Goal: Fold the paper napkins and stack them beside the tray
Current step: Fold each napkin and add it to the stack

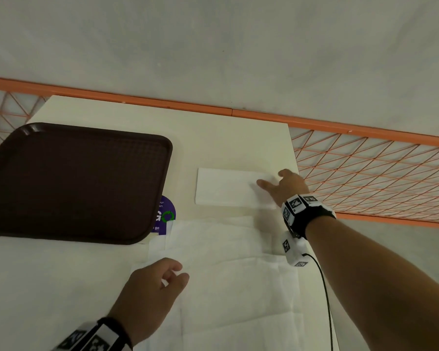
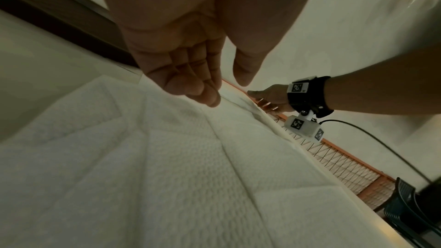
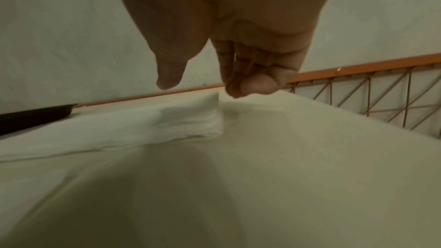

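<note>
Grey floor lies past our pale desk (image 1: pixel 213 133), and an orange wire fence (image 1: pixel 365 171) runs behind it. On the desk our dark brown tray (image 1: pixel 73 181) sits to the left. Just beside it, to the right, lies a folded paper napkin (image 1: pixel 228 187), flat and tidy. Nearer to us, the unfolded napkins (image 1: pixel 226 269) are spread in a loose pile, one over another. A purple sticker (image 1: pixel 166 214) peeks out from under the tray's corner.

Our right hand (image 1: pixel 286 186) reaches out over the right end of the folded napkin. Its fingers are loose and a bit spread, and they hold nothing. We cannot tell if the fingertips touch the paper or float just above it. Our left hand (image 1: pixel 152 287) hangs over the left edge of the unfolded napkins. Its fingers are softly curled and it holds nothing either. In the left wrist view the fingers (image 2: pixel 190 74) are close to the paper but not on it.

What could go wrong? The napkins are thin and light. If our left hand grabs too deep, we think it may lift two sheets at once. If our right hand brushes the folded napkin, it could slide toward the desk's right edge, which is near, or pop open. A quick pull could also wrinkle or tear the paper.
</note>
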Available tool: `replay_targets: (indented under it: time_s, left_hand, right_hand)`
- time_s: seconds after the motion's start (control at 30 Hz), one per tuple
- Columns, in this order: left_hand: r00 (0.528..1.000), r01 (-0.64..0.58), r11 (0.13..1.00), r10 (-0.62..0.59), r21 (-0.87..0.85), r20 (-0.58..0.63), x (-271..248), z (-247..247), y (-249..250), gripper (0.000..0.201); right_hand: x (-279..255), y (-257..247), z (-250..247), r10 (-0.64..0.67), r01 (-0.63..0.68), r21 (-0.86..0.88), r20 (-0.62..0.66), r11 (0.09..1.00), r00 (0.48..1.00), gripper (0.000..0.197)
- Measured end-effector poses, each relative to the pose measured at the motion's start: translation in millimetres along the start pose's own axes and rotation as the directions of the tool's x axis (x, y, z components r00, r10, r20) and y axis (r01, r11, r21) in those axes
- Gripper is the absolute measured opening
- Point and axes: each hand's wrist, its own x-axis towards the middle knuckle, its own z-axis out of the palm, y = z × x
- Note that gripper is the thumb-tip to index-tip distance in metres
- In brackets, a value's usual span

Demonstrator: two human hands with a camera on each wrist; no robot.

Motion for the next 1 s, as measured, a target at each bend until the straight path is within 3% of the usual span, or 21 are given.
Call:
replay_targets:
  time_s: [0.07,0.13,0.2,0.23,0.33,0.4,0.47,0.63,0.8,1.0]
  left_hand:
    - [1.000,-0.018,1.000,0.018,0.000,-0.015,-2,0,-1,0.023]
    - [0.999,-0.028,0.999,0.029,0.042,-0.027,0,1,-2,0.023]
    - [0.998,-0.048,0.996,0.051,0.081,-0.032,2,5,-4,0.025]
    - [0.998,-0.060,0.993,0.063,0.100,-0.026,1,6,-5,0.026]
    - [0.992,-0.124,0.974,0.120,0.187,0.032,-1,12,-4,0.032]
    - [0.987,-0.156,0.953,0.138,0.259,0.085,-3,15,-3,0.038]
    - [0.986,-0.147,0.938,0.115,0.315,0.119,-4,19,-1,0.043]
    - [0.987,-0.130,0.914,0.084,0.384,0.134,-7,26,3,0.052]
    - [0.989,-0.121,0.914,0.075,0.388,0.131,-8,26,4,0.057]
    - [0.990,-0.107,0.921,0.064,0.376,0.124,-6,27,2,0.060]
  right_hand:
    - [-19,4,-8,0.000,0.000,0.007,-0.028,1.000,1.000,0.078]
    - [-48,5,-11,-0.053,0.053,0.036,-0.009,0.998,0.999,0.060]
    - [-86,5,-5,-0.194,0.192,0.032,0.112,0.981,0.975,0.039]
    - [-107,6,1,-0.289,0.291,0.017,0.194,0.957,0.938,0.034]
    - [-161,7,16,-0.441,0.508,-0.065,0.411,0.859,0.798,0.045]
    - [-181,10,25,-0.428,0.559,-0.171,0.478,0.811,0.767,0.063]
    - [-186,9,31,-0.414,0.583,-0.271,0.486,0.766,0.770,0.068]
    - [-184,-4,28,-0.399,0.599,-0.340,0.501,0.725,0.768,0.051]
    - [-185,-4,25,-0.345,0.559,-0.340,0.519,0.756,0.782,0.071]
    - [-188,-8,22,-0.336,0.561,-0.341,0.533,0.755,0.776,0.040]
